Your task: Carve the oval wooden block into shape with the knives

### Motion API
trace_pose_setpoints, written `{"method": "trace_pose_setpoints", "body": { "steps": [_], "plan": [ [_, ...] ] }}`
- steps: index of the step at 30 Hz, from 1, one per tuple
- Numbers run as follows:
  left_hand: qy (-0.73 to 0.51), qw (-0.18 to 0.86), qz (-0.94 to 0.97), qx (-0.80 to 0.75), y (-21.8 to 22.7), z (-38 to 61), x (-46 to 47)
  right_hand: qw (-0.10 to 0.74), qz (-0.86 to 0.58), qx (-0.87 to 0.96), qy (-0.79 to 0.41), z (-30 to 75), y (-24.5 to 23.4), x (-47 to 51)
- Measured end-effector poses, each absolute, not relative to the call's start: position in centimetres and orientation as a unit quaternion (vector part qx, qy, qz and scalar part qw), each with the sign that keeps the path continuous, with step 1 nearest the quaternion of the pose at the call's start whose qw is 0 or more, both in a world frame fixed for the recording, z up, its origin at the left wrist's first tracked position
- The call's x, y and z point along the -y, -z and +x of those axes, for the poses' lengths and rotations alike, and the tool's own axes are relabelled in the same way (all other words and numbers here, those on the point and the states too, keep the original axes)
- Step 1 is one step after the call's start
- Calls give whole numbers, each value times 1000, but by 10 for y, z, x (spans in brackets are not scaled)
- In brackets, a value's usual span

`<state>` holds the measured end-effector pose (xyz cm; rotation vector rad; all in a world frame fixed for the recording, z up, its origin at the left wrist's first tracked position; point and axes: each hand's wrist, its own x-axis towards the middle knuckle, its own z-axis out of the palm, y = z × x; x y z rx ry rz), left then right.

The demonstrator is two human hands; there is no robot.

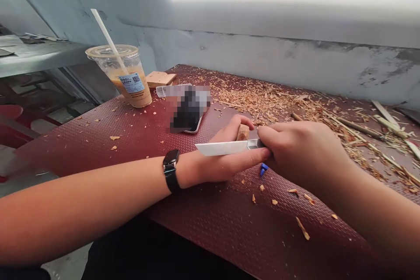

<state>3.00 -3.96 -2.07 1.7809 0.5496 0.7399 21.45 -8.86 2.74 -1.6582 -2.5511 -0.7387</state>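
My left hand (223, 153) is closed around a small piece of light wood (243, 132), its end showing between thumb and fingers. My right hand (298, 148) grips the handle of a knife; the bright blade (223, 148) points left across my left hand, just below the wood. A black smartwatch (171, 168) sits on my left wrist. Both hands hover over the dark red textured table (131, 140). A small blue object (263, 169) lies under my hands.
A plastic cup of iced drink with a straw (129, 76) stands at the back left, beside a phone (188, 111) and a small wooden block (160, 78). Wood shavings (262, 100) and thin sticks (377, 133) cover the right side. A grey wall runs behind.
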Motion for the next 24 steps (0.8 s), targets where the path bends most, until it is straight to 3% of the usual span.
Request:
{"method": "trace_pose_setpoints", "body": {
  "steps": [8, 16, 24],
  "plan": [
    [-434, 478, 720, -253, 29, 45, 42, 30, -625, 730, 276, 207, -13, 91],
    [-278, 494, 777, -273, 11, 28, 36, -9, -526, 820, 226, 216, -29, 86],
    [-331, 431, 782, -304, 22, 34, 40, -42, -548, 799, 243, 216, -28, 85]
  ]
}}
